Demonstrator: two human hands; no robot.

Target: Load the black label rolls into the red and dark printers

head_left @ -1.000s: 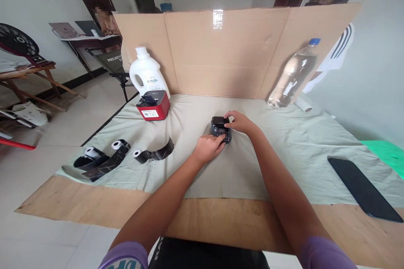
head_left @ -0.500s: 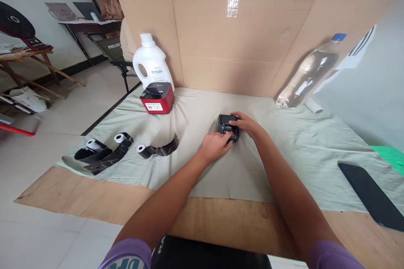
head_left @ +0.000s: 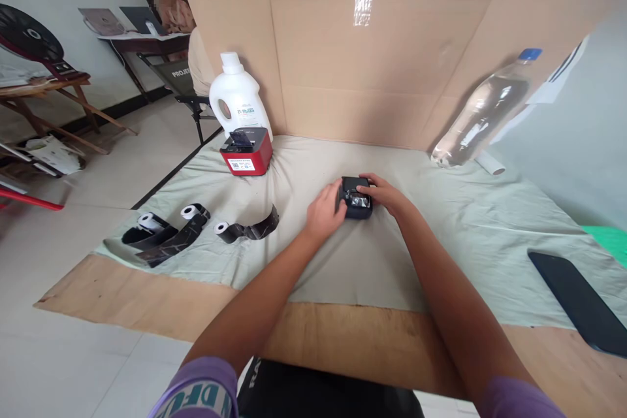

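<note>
A small black box-shaped device, by its look a portable label printer, sits on the cloth between my hands. Its top carries a shiny dark window. My left hand clasps its left side, fingertips at the far left corner and thumb at the near left. From the right, my right hand grips it with the thumb on the top and the fingers round the far right edge. To the left, a paper roll with a black unrolled strip lies on the cloth, and two more rolls trail black strips beside it.
A red and black box-shaped device stands before a white detergent bottle. A cardboard wall closes the back. At right are a clear bottle with a blue cap, a white tube and a black phone. Other people sit beyond.
My left hand has moved from the printer's top front to its left side, uncovering the shiny window. My right hand stays on the right side. The view has shifted slightly.
</note>
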